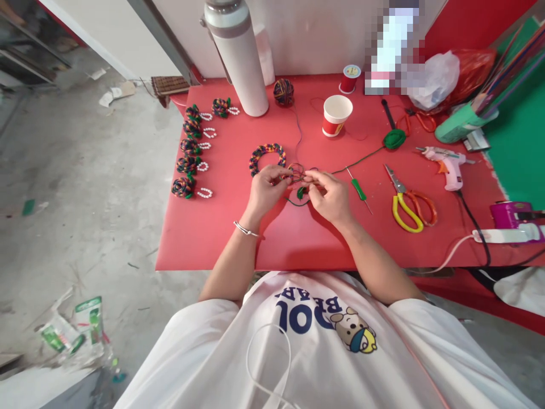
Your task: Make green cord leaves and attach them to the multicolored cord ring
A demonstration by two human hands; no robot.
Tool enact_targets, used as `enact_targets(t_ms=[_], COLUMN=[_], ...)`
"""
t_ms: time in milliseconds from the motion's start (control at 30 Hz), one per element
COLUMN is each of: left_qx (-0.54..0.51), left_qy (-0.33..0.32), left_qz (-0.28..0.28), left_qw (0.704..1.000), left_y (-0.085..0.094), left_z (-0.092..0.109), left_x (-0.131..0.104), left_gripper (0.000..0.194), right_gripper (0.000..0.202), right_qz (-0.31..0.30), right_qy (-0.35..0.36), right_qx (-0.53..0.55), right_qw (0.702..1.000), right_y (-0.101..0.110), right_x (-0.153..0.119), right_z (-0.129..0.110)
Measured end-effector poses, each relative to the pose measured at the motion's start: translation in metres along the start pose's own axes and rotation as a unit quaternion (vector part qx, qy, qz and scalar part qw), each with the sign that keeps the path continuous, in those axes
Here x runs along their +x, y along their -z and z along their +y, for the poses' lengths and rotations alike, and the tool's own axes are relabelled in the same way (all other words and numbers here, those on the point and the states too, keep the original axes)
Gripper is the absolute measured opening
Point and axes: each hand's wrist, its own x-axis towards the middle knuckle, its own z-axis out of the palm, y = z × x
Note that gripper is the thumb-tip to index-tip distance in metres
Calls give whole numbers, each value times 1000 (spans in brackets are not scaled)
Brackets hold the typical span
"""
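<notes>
Over the red table, my left hand (272, 184) pinches multicoloured yarn (296, 168) between thumb and fingertips. My right hand (327, 193) is closed on the same yarn a short way to the right. Past my left fingers curves a braided multicoloured strip (267, 150), partly hidden by that hand. A small dark green piece (301, 193) hangs or lies just below the fingertips; I cannot tell which. Green yarn (361, 159) runs from near my right hand to a green yarn ball (394, 138). Right of that hand lies a green-handled crochet hook (358, 188).
Finished yarn flowers (184, 186) with white bead loops line the left edge. Behind stand a white bottle (242, 62), a multicoloured yarn ball (284, 92) and a paper cup (336, 115). Scissors (406, 204), a pink glue gun (447, 165) and its cable lie right.
</notes>
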Motion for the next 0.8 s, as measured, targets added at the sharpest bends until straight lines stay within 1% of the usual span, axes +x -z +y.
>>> enact_targets(t_ms=[33,100,167,233,267,333,400,433,467,533,633,733,800], left_qx=[40,106,175,222,233,223,181,154,128,82,32,9,-10], left_qy=[-23,-39,-43,-48,-53,-67,-70,-67,-63,-58,-62,-64,-63], left_qz=[-47,-139,-172,-191,-195,-189,-159,-139,-119,-88,-66,-53,-42], left_qw=[998,984,969,955,951,954,968,976,983,991,995,997,997], left_y=[7,18,23,23,22,17,12,10,7,3,-3,-6,-7], left_z=[-2,-3,-3,-1,0,2,4,5,6,7,8,9,10], left_x=[0,-1,-4,-8,-9,-10,-10,-10,-9,-9,-9,-10,-10], left_gripper=[19,20,17,8,8,12,12,12,13,11,8,9,6], right_gripper=[29,31,29,25,25,27,30,32,33,34,32,29,22], right_qz=[2,10,29,50,62,89,103,98,84,35,-50,-107,-116], right_qy=[-15,-45,-62,-65,-61,-43,-25,-16,-4,28,62,57,45], right_qx=[37,97,119,105,87,45,12,1,-11,-35,-59,-75,-77], right_qw=[999,994,990,991,992,994,994,995,996,998,995,990,989], right_y=[2,6,10,14,16,20,23,24,25,24,18,13,12], right_x=[1,3,6,8,9,10,9,8,7,4,1,0,0], right_z=[0,1,3,4,4,3,0,-2,-4,-7,-8,-6,-5])
